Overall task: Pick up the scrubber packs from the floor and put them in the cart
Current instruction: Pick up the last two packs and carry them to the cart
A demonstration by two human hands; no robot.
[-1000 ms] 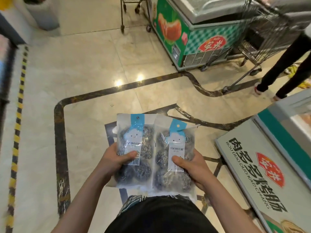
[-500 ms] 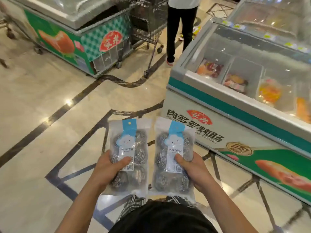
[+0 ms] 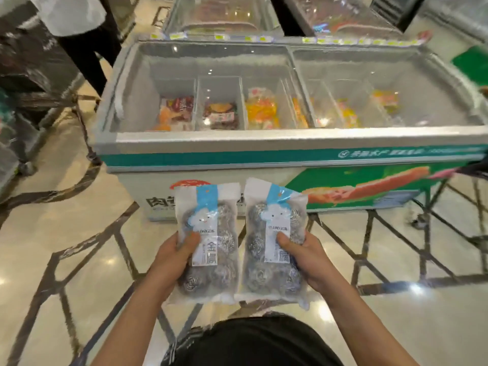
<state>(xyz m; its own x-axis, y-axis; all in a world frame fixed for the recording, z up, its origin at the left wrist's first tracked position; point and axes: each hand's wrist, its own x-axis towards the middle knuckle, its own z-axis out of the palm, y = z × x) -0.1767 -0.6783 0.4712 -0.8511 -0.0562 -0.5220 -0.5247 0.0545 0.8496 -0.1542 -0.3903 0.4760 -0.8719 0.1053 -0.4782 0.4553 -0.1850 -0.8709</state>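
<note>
I hold two clear packs of steel-wool scrubbers side by side in front of my waist. My left hand (image 3: 170,260) grips the left scrubber pack (image 3: 210,247) from its left edge, thumb on the white and blue label. My right hand (image 3: 309,256) grips the right scrubber pack (image 3: 274,244) from its right edge, thumb on its label. Both packs stand upright with their blue header cards on top. A wire shopping cart (image 3: 23,83), blurred, stands at the far left.
A glass-topped chest freezer (image 3: 264,146) with packaged food fills the view straight ahead, close to the packs. More freezers stand behind it. A person in dark trousers (image 3: 87,48) stands at the upper left beside the cart. Another cart's frame (image 3: 449,207) shows at the right over marble floor.
My view has swung to the right, so the chest freezer is now straight ahead and the cart lies at the left. Both hands keep the same grip on the packs.
</note>
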